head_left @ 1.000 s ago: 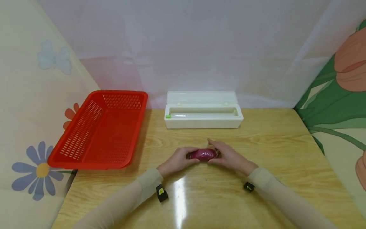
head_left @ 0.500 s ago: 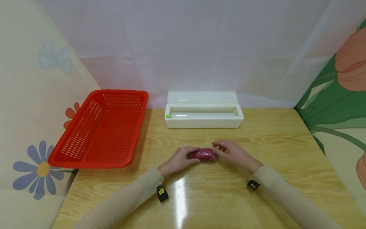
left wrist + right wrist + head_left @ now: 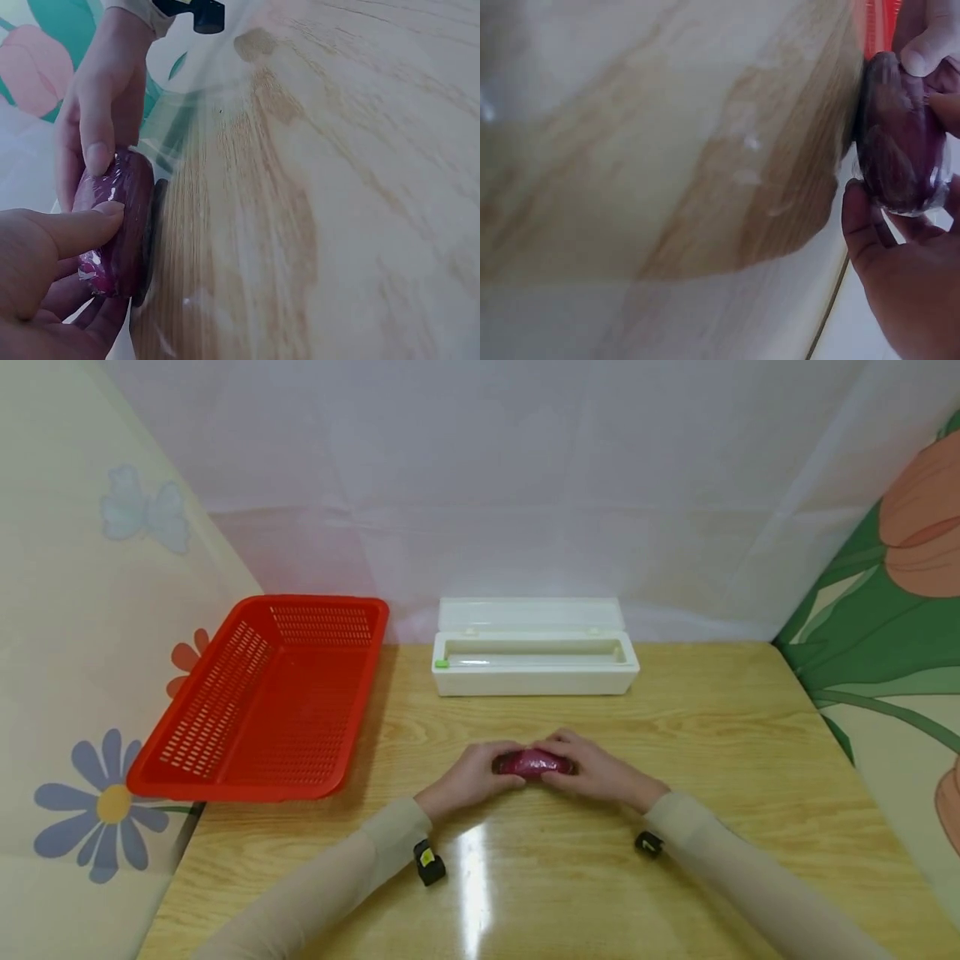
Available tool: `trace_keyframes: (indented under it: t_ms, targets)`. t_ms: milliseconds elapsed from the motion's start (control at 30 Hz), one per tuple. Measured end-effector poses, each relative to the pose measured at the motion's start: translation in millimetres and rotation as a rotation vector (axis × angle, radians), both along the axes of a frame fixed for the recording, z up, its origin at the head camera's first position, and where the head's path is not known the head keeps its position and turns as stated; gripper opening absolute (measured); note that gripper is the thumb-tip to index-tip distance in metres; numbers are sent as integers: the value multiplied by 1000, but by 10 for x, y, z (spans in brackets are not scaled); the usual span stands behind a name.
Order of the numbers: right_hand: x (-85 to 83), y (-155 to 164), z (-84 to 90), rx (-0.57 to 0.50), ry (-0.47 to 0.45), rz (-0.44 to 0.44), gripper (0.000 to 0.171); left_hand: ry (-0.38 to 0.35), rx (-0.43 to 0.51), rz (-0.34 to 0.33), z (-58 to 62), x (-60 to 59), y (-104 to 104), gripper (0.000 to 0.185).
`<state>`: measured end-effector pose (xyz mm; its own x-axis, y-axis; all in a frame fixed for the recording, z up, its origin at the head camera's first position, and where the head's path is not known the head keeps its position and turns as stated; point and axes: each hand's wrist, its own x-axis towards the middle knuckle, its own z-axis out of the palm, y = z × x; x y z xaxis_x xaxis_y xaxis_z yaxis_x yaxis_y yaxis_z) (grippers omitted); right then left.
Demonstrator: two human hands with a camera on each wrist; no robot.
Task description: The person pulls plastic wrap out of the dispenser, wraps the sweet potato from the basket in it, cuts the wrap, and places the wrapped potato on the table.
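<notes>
A person sits at a wooden table (image 3: pixel 712 760), seen from above and behind the hands. In the lower middle of the head view, both hands meet around a small purple-red oval object wrapped in clear film (image 3: pixel 534 763), which rests on the tabletop. The left hand (image 3: pixel 468 779) curls round its left end, thumb pressed on top. The right hand (image 3: pixel 600 770) curls round its right end, fingers lying over the film.

Half a second ago the right hand was lifted slightly off to the right, pinching a loose bit of film above the object; now it has come back down and closed over it. Judging from that, the loose film is being smoothed down against the wrapped surface, and the wrapping looks nearly finished.

In the left wrist view, shiny film shows tight over the purple skin, with a thumb from each hand touching it.

In the upper middle sits a white film dispenser box (image 3: pixel 534 664), lid open. At the left, a red plastic basket (image 3: pixel 225 752) overhangs the table edge.
</notes>
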<state>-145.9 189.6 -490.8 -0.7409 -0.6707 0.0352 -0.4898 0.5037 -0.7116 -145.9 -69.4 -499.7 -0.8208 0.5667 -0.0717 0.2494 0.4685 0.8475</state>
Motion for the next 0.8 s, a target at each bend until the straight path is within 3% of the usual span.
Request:
trace_keyframes:
  t_ms: [167, 433, 600, 700, 800]
  targets:
    - [-7, -20, 24, 1, -43, 0, 54, -25, 84, 6, 9, 14, 13, 66]
    - [-21, -21, -1, 7, -76, -51, 60, 75, 26, -14, 17, 46, -10, 53]
    - [-21, -19, -39, -49, -133, -117, 58, 65, 56, 10, -11, 31, -9, 47]
    - [-25, -26, -40, -78, -155, -119, 51, 34, 85, 10, -23, 24, -12, 58]
    - [-22, -30, -28, -78, -171, -137, 53, 50, 69, -15, -30, 18, -18, 68]
